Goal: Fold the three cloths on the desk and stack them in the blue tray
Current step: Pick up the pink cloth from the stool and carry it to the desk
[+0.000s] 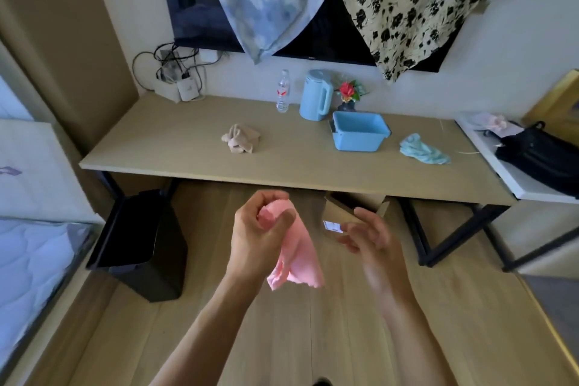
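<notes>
My left hand (257, 229) grips a pink cloth (300, 257) by its top, and the cloth hangs down in the air in front of the desk. To its right, my right hand (369, 238) is blurred, with loosely spread fingers that hold nothing. On the wooden desk (175, 141) a crumpled beige cloth (240, 138) lies left of centre. A crumpled light blue cloth (423, 150) lies near the right end. The blue tray (358, 142) stands between them and looks empty.
A water bottle (282, 91), a pale blue kettle (315, 95) and a small flower pot (347, 95) stand at the back of the desk. A black bin (138, 244) and a cardboard box (347, 213) sit on the floor. A black bag (542, 153) lies on a white side table.
</notes>
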A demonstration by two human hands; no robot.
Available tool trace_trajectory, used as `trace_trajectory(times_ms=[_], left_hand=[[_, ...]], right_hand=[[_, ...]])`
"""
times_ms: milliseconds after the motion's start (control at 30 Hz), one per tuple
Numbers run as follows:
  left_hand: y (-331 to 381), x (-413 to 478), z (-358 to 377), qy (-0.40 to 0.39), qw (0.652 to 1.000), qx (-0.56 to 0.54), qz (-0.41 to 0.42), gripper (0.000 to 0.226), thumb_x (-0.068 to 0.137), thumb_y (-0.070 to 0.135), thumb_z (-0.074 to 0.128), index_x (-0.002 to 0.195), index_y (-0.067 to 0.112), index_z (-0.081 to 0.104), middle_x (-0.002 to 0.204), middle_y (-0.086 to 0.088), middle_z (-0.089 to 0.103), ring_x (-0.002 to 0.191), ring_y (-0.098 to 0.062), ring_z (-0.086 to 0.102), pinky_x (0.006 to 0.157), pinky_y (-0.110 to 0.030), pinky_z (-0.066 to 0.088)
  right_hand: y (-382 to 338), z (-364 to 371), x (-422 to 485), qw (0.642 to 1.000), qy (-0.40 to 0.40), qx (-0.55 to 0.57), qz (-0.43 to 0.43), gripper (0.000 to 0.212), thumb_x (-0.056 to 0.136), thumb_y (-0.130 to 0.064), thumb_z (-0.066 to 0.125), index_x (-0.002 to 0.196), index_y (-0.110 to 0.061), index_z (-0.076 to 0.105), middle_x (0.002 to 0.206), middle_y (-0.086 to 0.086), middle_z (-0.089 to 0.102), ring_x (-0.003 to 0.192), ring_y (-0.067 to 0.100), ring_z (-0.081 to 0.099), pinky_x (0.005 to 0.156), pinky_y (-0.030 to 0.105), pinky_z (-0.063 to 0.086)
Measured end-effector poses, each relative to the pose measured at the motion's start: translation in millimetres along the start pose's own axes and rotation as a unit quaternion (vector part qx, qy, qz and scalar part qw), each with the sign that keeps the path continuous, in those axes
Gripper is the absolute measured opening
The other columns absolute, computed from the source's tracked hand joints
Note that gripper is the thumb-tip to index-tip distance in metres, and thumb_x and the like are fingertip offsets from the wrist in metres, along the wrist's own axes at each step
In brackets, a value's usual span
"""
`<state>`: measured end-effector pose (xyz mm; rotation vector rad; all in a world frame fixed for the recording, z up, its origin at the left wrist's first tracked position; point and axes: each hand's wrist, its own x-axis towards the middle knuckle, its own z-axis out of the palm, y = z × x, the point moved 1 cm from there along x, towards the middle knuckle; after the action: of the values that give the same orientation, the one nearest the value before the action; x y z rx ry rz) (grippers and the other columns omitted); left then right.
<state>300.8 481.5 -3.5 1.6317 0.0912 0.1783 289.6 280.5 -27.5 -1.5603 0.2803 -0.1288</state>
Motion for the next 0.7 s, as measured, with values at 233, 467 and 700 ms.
trace_trajectory(times_ms=[233, 467, 700], left_hand=[[-16.1, 144.5, 24.7, 0.002, 1.000, 0.007, 0.003, 0.020, 0.082, 0.020, 0.069, 0.097, 0.033, 0.070, 0.087, 0.017, 0.071, 0.077, -0.003, 0.066, 0.073, -0.028, 0.057], [-22.9, 287.4, 58.3, -0.007, 1.000, 0.001, 0.006, 0.018, 0.079, 0.023, 0.070, 0.096, 0.030, 0.070, 0.093, 0.014, 0.071, 0.086, -0.008, 0.068, 0.076, -0.029, 0.056], [-18.9, 414.5, 73.5, 0.017, 1.000, 0.011, 0.009, 0.022, 0.076, 0.018, 0.067, 0.098, 0.018, 0.071, 0.085, 0.026, 0.067, 0.075, 0.006, 0.062, 0.066, -0.013, 0.050]], right_hand=[[4.1, 54.2, 143.1, 0.999, -0.032, -0.009, 0.001, 0.035, 0.078, -0.030, 0.068, 0.113, -0.025, 0.067, 0.101, 0.016, 0.073, 0.092, 0.031, 0.073, 0.095, 0.049, 0.056], [-16.6, 96.2, 298.5, 0.998, -0.067, 0.013, -0.014, 0.015, 0.093, -0.009, 0.066, 0.107, -0.015, 0.069, 0.098, 0.017, 0.074, 0.083, 0.027, 0.074, 0.084, 0.040, 0.056], [-40.1, 147.2, 410.1, 0.995, -0.103, -0.015, -0.014, 0.020, 0.087, -0.018, 0.065, 0.106, -0.016, 0.069, 0.093, 0.012, 0.075, 0.087, 0.027, 0.074, 0.082, 0.033, 0.059]])
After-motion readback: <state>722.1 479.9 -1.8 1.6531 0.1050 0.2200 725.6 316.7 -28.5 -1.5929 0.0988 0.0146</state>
